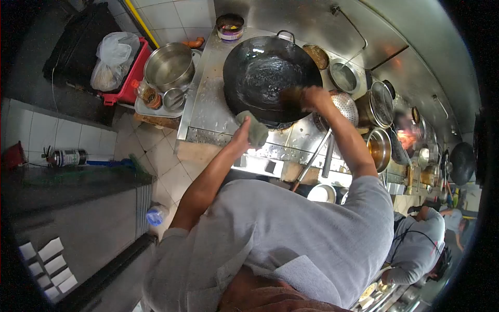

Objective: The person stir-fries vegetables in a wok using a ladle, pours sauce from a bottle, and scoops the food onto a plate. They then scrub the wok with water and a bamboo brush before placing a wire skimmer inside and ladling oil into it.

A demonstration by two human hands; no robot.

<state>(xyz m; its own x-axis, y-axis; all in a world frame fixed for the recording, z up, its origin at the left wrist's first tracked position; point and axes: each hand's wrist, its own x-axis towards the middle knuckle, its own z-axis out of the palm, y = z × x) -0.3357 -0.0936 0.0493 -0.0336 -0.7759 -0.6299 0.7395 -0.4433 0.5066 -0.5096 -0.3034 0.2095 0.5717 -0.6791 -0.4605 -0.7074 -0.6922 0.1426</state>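
A large black wok (254, 57) sits on the steel stove, with shiny water at its bottom. My left hand (241, 136) is closed around a folded grey-green cloth (252, 129) at the wok's near rim. Over the right side of the wok, my right hand (315, 99) is closed on a brown brush (292, 98). Motion blurs the brush, so its exact shape is unclear. Close to my right forearm lies a perforated metal skimmer (343, 106), its long handle pointing toward me.
Left of the stove stand a steel pot (169, 66), a sauce bottle (148, 96) and a red crate (127, 91). A tin (230, 27) sits behind the wok. Strainers and pots (378, 148) crowd the right side. Farther right, a person in grey (418, 242) bends over.
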